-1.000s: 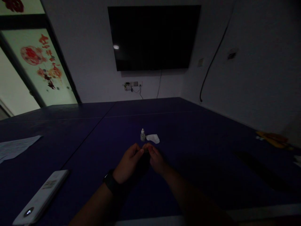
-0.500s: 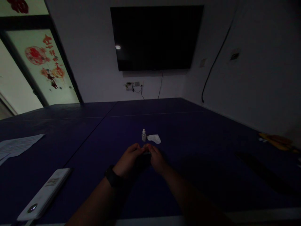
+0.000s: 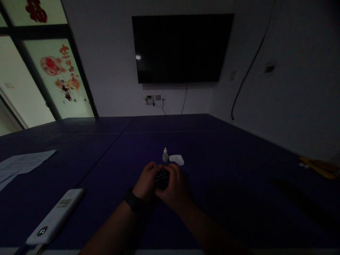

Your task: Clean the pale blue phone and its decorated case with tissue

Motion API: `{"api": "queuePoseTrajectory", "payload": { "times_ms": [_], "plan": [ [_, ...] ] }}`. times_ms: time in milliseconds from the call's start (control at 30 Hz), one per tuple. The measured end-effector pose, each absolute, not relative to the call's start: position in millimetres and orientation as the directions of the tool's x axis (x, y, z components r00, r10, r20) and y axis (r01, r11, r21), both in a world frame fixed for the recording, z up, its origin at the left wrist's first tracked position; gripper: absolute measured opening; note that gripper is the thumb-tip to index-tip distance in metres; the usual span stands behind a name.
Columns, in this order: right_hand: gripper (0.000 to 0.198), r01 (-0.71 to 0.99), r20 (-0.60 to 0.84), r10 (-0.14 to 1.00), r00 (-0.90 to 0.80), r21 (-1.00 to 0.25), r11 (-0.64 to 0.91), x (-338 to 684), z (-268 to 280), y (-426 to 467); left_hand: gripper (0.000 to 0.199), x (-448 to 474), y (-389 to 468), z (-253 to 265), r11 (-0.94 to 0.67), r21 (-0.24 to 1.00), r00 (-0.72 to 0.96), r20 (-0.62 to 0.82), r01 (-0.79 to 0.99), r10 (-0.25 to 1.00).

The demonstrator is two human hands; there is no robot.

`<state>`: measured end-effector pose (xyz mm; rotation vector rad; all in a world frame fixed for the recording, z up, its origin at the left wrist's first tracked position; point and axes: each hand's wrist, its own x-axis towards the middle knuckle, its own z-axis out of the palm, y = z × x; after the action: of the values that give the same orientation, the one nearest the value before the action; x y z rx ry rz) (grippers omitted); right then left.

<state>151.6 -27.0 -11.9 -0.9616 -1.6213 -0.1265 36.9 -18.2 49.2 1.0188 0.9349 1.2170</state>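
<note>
Between my two hands is a small dark, flat object with faint light lines like print on its face (image 3: 162,178); the dim light hides what kind of thing it is. My left hand (image 3: 146,181) is closed on its left side, with a dark watch on the wrist. Fingers of my right hand (image 3: 174,186) wrap its right side and lower edge. Just beyond my fingers a small clear dropper bottle (image 3: 165,156) with a white cap stands upright. Beside it lies a crumpled white piece of paper or cloth (image 3: 177,159).
A white power bank (image 3: 57,216) with a cable lies at front left on the dark blue table (image 3: 111,170). Printed sheets (image 3: 26,163) are at the left, a yellow item (image 3: 320,167) at the far right. A television (image 3: 183,47) hangs on the wall.
The dark object's printed face has turned into view between my hands. My right hand has shifted its hold lower round its edge. The camera view has tilted slightly up and left.
</note>
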Motion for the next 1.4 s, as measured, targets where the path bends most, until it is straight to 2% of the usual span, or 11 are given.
{"api": "queuePoseTrajectory", "payload": {
  "times_ms": [200,400,633,1033,1233,1400],
  "plan": [
    [0.049,0.640,0.851,0.521,0.057,-0.432,0.635,150.9,-14.3,-22.0,0.047,41.3,-22.4,48.7,0.090,0.960,0.172,-0.044,-0.267,0.984],
    [0.040,0.661,0.861,0.508,0.032,-0.400,0.636,150.9,-14.4,-21.5,0.045,39.8,-22.8,50.1,0.117,0.959,0.221,-0.060,-0.257,0.973],
    [0.042,0.693,0.861,0.507,0.035,-0.386,0.609,145.0,-13.9,-25.1,0.042,34.3,-22.8,51.1,0.161,0.951,0.255,-0.093,-0.263,0.962],
    [0.046,0.529,0.827,0.553,0.101,-0.515,0.674,139.8,-27.2,-26.9,0.037,32.8,-17.2,56.3,0.136,0.960,0.233,-0.078,-0.245,0.969],
    [0.060,0.412,0.715,0.670,0.200,-0.682,0.604,144.1,-29.8,-17.4,0.040,30.9,-7.5,52.0,0.055,0.974,0.178,-0.016,-0.221,0.984],
    [0.068,0.302,0.604,0.778,0.174,-0.784,0.542,153.8,-34.4,-11.3,0.044,25.4,2.4,36.7,-0.049,0.967,0.052,0.064,-0.248,0.997]
  ]
}}
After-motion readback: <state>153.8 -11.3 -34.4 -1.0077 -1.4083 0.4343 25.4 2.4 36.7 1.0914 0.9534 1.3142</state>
